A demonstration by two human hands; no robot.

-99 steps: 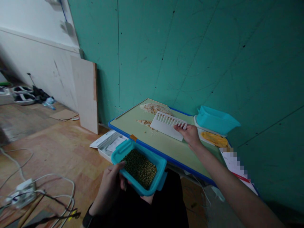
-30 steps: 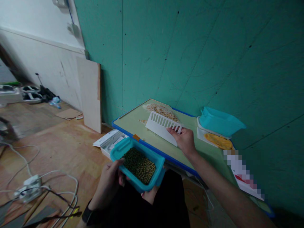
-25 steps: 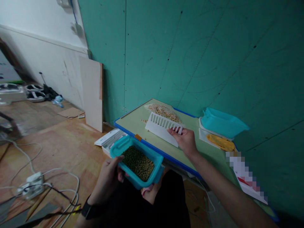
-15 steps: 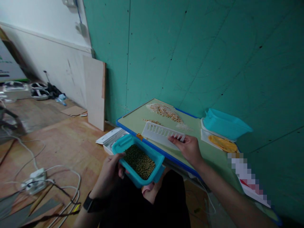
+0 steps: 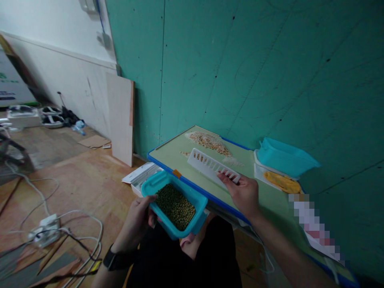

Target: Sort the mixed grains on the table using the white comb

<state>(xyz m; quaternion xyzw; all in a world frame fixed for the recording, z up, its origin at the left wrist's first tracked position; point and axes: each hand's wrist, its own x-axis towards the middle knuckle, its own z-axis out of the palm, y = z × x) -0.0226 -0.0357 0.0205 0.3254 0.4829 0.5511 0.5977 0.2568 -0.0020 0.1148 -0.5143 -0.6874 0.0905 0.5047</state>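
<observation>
My left hand (image 5: 143,213) grips the near left rim of a turquoise plastic container (image 5: 150,185), thumb over the edge, below the table's front edge. Inside lie dark green beans (image 5: 167,200) and yellowish beans (image 5: 186,210). With fingers and thumb closed on its right end, my right hand (image 5: 241,190) holds a white slotted plastic strip (image 5: 204,169) tilted over the tabletop. Some yellowish beans show through the slots at its left end. Behind the strip spreads a pile of mixed pale grains and yellowish beans (image 5: 208,142); a small bean group (image 5: 185,153) is partly hidden by the strip.
The blue-edged table (image 5: 168,158) stands against a green wall. At its right are an empty turquoise container (image 5: 285,158), a yellow cloth-like thing (image 5: 282,182) and a blurred-out item. A power strip with cables (image 5: 45,231) lies on the floor at left.
My right hand has moved the slotted strip slightly to the right and back, covering most of the small bean group. The left hand and its container have stayed nearly still.
</observation>
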